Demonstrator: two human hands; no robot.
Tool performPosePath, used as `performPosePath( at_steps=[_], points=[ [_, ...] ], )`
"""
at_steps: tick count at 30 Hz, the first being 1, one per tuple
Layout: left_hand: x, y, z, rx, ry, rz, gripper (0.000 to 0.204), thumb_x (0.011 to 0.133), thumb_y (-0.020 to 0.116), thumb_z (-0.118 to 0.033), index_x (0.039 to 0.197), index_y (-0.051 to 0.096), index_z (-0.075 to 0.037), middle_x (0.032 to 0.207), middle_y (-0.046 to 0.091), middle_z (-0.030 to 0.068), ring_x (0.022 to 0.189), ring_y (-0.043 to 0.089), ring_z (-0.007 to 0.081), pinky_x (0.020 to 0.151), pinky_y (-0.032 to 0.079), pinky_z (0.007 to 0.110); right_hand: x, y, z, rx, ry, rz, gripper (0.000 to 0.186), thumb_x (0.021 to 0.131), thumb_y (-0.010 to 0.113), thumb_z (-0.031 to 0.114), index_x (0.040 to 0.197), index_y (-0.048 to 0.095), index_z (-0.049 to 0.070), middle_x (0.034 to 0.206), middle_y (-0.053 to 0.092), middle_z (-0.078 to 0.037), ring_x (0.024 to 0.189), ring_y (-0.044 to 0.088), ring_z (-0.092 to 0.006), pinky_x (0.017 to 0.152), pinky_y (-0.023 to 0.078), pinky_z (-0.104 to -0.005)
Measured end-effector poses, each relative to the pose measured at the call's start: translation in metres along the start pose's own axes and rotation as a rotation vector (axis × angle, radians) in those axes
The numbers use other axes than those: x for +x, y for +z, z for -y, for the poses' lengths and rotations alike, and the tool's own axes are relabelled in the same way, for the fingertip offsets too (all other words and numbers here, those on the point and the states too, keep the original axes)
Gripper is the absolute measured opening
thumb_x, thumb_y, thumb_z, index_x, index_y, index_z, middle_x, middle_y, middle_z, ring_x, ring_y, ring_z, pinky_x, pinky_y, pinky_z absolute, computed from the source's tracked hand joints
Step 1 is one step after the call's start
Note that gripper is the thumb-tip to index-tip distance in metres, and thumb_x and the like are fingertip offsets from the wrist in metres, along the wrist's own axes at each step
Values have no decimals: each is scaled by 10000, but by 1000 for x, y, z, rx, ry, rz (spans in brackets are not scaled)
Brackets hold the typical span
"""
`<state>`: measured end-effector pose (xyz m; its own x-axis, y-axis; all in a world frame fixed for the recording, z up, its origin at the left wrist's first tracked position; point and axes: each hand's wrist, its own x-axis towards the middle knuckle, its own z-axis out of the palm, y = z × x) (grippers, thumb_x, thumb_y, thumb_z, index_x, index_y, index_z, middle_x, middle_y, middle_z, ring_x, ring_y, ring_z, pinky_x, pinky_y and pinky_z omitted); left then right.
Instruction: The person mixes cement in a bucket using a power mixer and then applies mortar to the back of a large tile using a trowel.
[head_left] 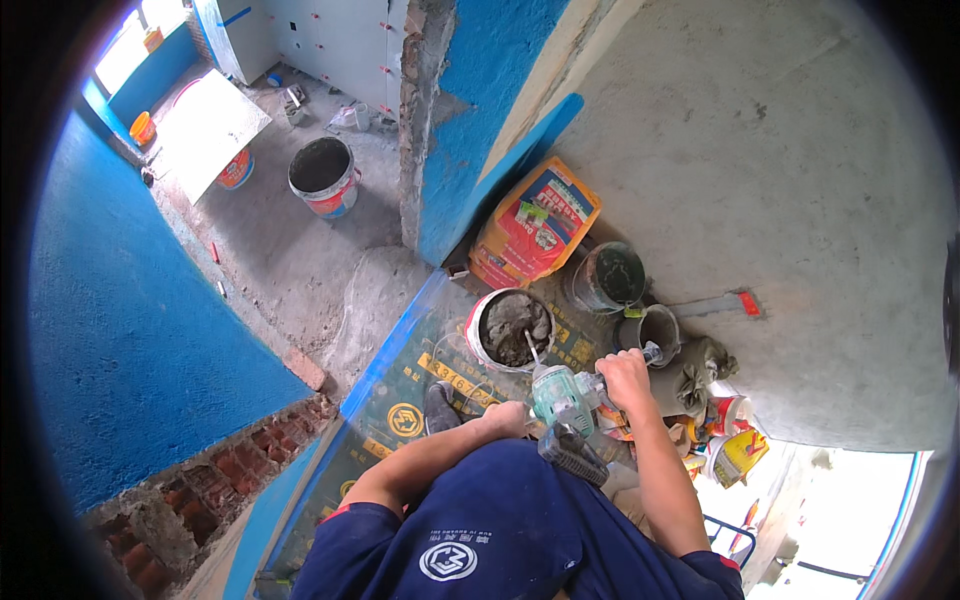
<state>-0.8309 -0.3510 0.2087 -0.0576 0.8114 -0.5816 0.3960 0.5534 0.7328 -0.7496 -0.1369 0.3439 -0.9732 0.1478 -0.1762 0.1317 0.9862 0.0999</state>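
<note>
I hold a green power mixer [560, 398] with a black battery pack [570, 452], its metal rod reaching into a white bucket [475, 335] of wet grey mortar [508, 312] below me. My left hand [505, 421] is closed on the mixer's left side, the grip mostly hidden by the fingers. My right hand [625, 376] is wrapped round the handle on the right side. A dark shoe [440, 407] shows beside my left hand, on a printed green floor covering [390, 380].
An orange-red sack [535, 225], dirty buckets [605, 275] and a scraper [745, 303] line the grey wall at right, with more containers [735, 460] lower down. A blue wall [140, 320] bounds the left. A doorway at upper left shows another bucket [325, 190] and a white board [210, 130].
</note>
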Motion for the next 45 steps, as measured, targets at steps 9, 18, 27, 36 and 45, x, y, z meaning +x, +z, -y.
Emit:
performPosePath(
  at_steps=[9,18,27,36,45],
  points=[
    [-11,-8,-6,15,40,-2,542,772,618,-497,1049,628,-32,1028,649,169,949,632,323,820,495,430,-24,7,4,73,102,-42,82,674,566,50,641,575,125,661,568,-46,718,570,-244,711,395,-381],
    [-8,-5,-4,171,39,111,508,791,589,-489,1014,636,-35,943,662,188,913,633,347,778,488,450,-60,25,7,147,211,-23,81,709,556,55,705,595,126,680,573,-46,731,568,-249,712,394,-380],
    [-6,20,14,98,34,163,423,804,603,-407,1051,612,-65,971,656,167,945,621,342,802,483,454,-68,55,12,182,256,57,104,730,544,57,740,613,135,704,580,-49,763,565,-238,733,386,-372],
    [24,69,62,312,-46,184,271,794,549,-261,981,665,-102,928,676,118,911,645,301,773,509,420,-122,144,45,308,464,377,199,753,553,70,908,596,187,908,625,-35,930,605,-228,828,406,-394],
    [80,86,79,579,-348,452,402,826,586,-331,1153,588,-98,1104,636,108,1022,608,325,848,491,421,-155,250,53,523,593,429,184,794,521,107,952,589,172,982,628,-48,932,623,-246,805,434,-422]
  ],
)
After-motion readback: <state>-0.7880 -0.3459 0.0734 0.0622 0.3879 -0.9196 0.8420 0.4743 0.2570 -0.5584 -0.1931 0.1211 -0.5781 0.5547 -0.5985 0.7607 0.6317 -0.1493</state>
